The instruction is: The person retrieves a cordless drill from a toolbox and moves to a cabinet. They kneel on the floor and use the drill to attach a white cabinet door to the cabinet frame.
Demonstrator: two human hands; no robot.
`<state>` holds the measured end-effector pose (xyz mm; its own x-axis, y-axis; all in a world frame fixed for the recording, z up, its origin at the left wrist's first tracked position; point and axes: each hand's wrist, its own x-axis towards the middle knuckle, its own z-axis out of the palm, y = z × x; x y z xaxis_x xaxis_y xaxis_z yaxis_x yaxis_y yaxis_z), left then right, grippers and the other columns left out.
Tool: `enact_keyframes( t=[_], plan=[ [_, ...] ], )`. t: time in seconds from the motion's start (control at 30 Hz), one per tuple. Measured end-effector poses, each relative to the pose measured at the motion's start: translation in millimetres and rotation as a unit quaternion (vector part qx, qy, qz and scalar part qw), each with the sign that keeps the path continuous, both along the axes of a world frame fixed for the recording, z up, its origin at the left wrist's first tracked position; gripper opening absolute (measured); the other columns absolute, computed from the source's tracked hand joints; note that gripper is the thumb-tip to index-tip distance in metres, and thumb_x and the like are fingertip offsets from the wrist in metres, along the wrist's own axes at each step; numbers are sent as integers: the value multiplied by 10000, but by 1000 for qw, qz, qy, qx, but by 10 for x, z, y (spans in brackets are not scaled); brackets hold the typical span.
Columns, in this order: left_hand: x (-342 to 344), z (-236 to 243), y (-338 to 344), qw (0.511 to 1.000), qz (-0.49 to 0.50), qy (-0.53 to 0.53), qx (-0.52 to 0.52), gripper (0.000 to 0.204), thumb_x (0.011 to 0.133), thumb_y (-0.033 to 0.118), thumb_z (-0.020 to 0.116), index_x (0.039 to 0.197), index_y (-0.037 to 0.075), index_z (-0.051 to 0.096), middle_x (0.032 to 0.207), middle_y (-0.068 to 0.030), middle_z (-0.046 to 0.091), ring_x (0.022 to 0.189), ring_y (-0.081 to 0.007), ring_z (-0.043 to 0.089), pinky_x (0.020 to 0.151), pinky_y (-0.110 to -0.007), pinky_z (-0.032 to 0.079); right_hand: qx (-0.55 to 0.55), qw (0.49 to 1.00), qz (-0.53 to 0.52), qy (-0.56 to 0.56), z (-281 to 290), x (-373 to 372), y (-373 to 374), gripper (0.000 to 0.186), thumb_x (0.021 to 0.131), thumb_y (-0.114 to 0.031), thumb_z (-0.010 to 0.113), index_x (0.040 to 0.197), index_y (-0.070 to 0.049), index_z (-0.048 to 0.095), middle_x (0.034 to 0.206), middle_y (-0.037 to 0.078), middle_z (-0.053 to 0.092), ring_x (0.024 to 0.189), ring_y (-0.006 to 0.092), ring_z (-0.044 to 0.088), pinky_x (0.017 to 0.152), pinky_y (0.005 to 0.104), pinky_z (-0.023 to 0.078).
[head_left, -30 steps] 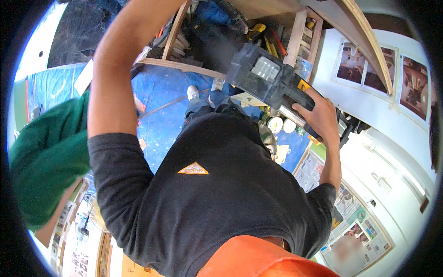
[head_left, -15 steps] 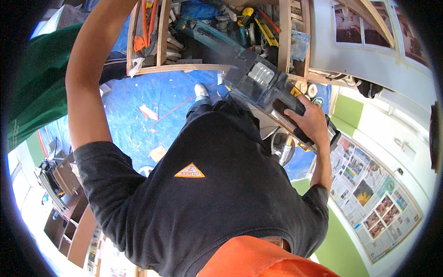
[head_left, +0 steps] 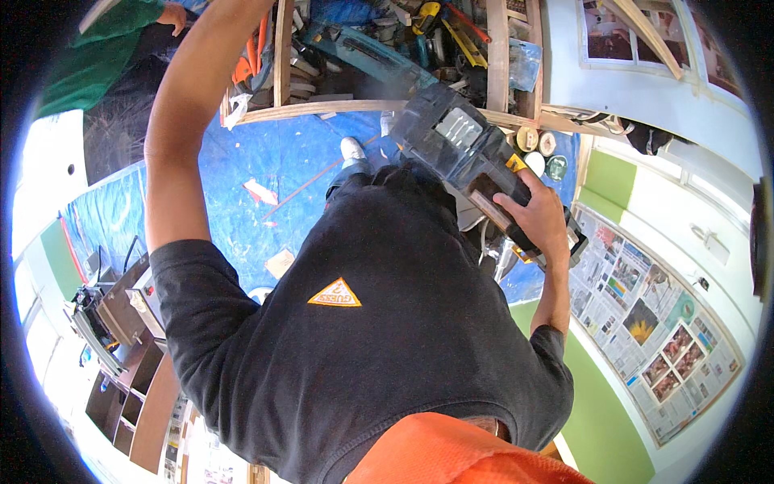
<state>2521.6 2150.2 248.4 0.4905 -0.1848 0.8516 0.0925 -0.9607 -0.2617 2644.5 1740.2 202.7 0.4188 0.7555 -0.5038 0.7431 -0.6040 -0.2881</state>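
My right hand [head_left: 536, 211] is closed on the right part of a black plastic tool case [head_left: 435, 113] with yellow latches. The case is held tilted in front of my right side, and a grey picture panel shows on its face. Its far end overlaps the front rim of a wooden-framed compartment [head_left: 339, 106] full of tools. Just beyond that end lies a long teal tool [head_left: 367, 58]. My left arm [head_left: 179, 137] reaches up past the top edge of the picture, so the left hand is out of sight.
A co-worker's hand [head_left: 172, 16] and green sleeve [head_left: 97, 60] are at the far left. Blue sheeting [head_left: 242, 161] covers the floor. Several round cans [head_left: 528, 139] stand beyond my right hand. Brown shelving [head_left: 149, 403] stands at lower left; newspaper [head_left: 613, 274] covers a panel at right.
The co-worker's green sleeve has moved up and away, and their hand now shows. My left arm has shifted slightly right in the picture. My right hand keeps its grip on the tool case.
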Motion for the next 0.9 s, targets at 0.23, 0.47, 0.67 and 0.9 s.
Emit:
enact_keyframes(
  t=[0.23,0.47,0.67,0.9],
  plan=[
    [-49,-162,-269,988,31,78,-128,234,854,288,651,967,85,678,825,-90,692,751,-293,669,630,-383,536,-1,1000,-5,12,7,-136,-137,474,773,-380,744,1078,-42,613,889,198,681,848,388,649,761,439,498],
    [-63,-254,-477,964,27,168,-205,246,863,295,621,819,56,579,656,-154,598,637,-346,617,567,-447,472,18,1000,-11,2,-135,-201,-296,486,761,-375,748,1078,-33,612,884,204,673,853,384,647,765,434,491],
    [-97,-362,-679,939,33,216,-266,294,881,317,615,792,37,595,620,-191,582,592,-387,589,538,-480,443,4,1000,-22,5,-243,-209,-362,458,767,-357,741,1084,-51,617,952,198,674,930,377,634,803,439,484],
    [-180,-736,-837,896,42,312,-312,359,861,349,633,720,18,627,653,-226,600,622,-403,598,558,-472,458,29,999,18,-6,-299,-209,-450,489,795,-391,706,1149,-71,602,908,218,679,876,398,650,779,475,503]
  ],
)
